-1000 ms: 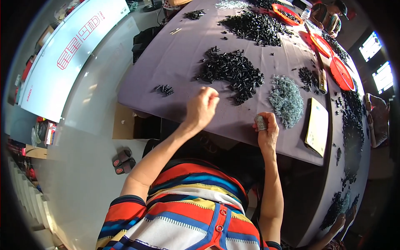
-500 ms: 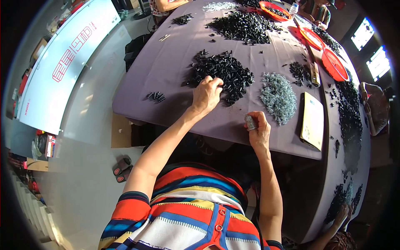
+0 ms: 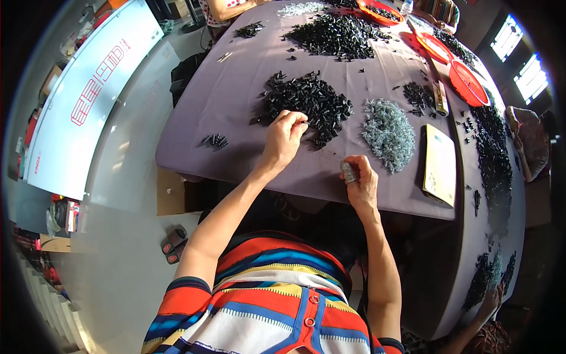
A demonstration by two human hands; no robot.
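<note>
My left hand (image 3: 282,141) is closed in a pinch at the near edge of a heap of small black tubular pieces (image 3: 312,103). A dark bit, seemingly one such piece, shows at its fingertips. Close to the table's near edge, my right hand (image 3: 364,184) is curled shut. A speckled grey, rounded form (image 3: 348,172) shows at its thumb side; whether it is a thumb covering or a held thing I cannot tell. Beyond that hand lies a heap of small translucent grey pieces (image 3: 389,135).
A yellowish flat box (image 3: 440,168) lies right of the grey heap. A few black pieces (image 3: 215,141) sit apart at left. Farther off are another black heap (image 3: 336,36) and red baskets (image 3: 469,84). Other people's hands work at the table's far side and lower right.
My left hand has drawn slightly back toward me and left from the black heap, its fingers pinched. My right hand stays curled near the table edge. The whole view has shifted slightly.
</note>
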